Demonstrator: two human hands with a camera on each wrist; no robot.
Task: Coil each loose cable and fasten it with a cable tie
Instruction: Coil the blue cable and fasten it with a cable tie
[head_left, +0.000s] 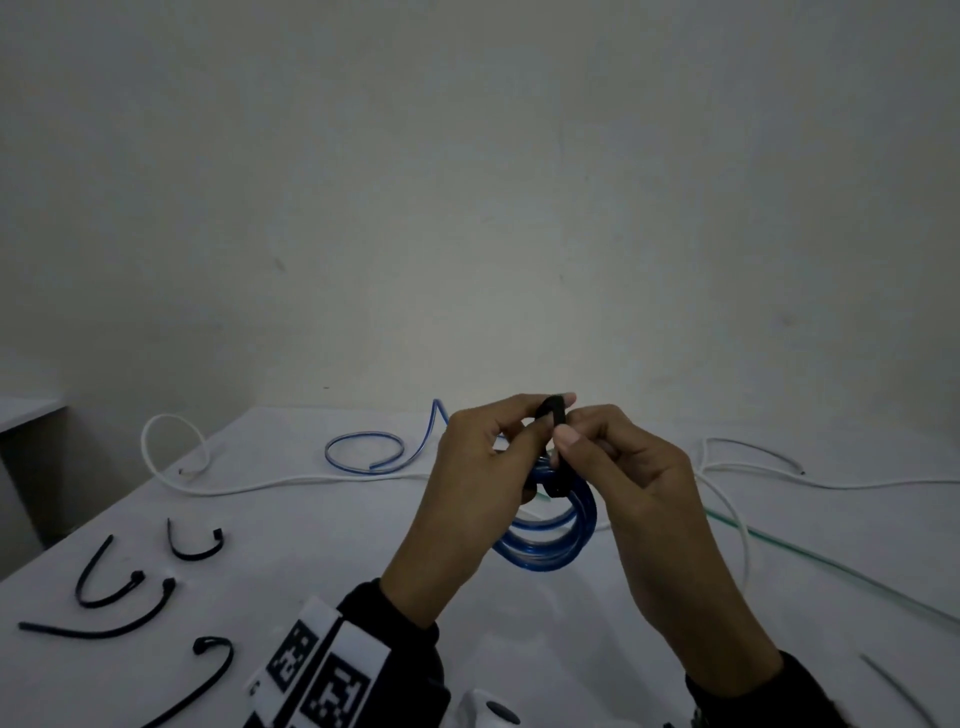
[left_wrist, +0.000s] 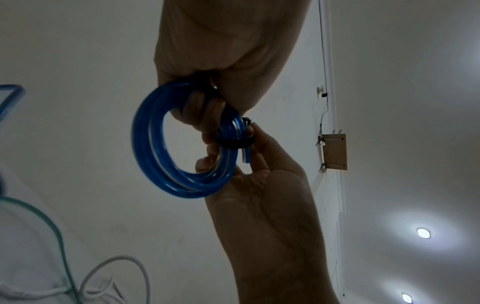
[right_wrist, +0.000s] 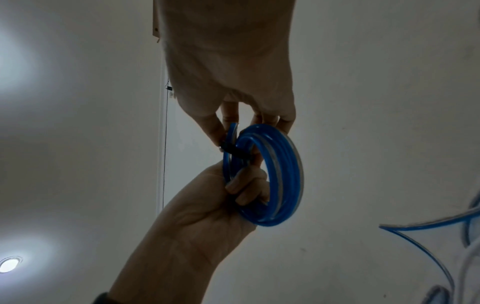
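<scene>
A blue cable coil (head_left: 550, 548) of several turns hangs in the air over the white table (head_left: 322, 545). My left hand (head_left: 535, 423) grips the coil (right_wrist: 285, 174), its lower fingers (right_wrist: 246, 185) curled through the ring. A black cable tie (head_left: 555, 410) wraps one side of the coil (left_wrist: 155, 164), and its strap arches up between both hands. My right hand (head_left: 574, 436) pinches that tie between thumb and fingers. The tie's band (left_wrist: 233, 143) crosses the turns just below my left hand (left_wrist: 197, 111), with my right hand (left_wrist: 226, 156) beside it. In the right wrist view my right hand (right_wrist: 233, 131) holds the tie (right_wrist: 235, 152).
Several spare black ties (head_left: 195, 545) lie on the table's left front. A loose blue cable (head_left: 363, 452) and a white cable (head_left: 171, 447) lie at the back. Another white cable (head_left: 831, 486) and a thin green one (head_left: 805, 551) run off right. The table edge slants along the left.
</scene>
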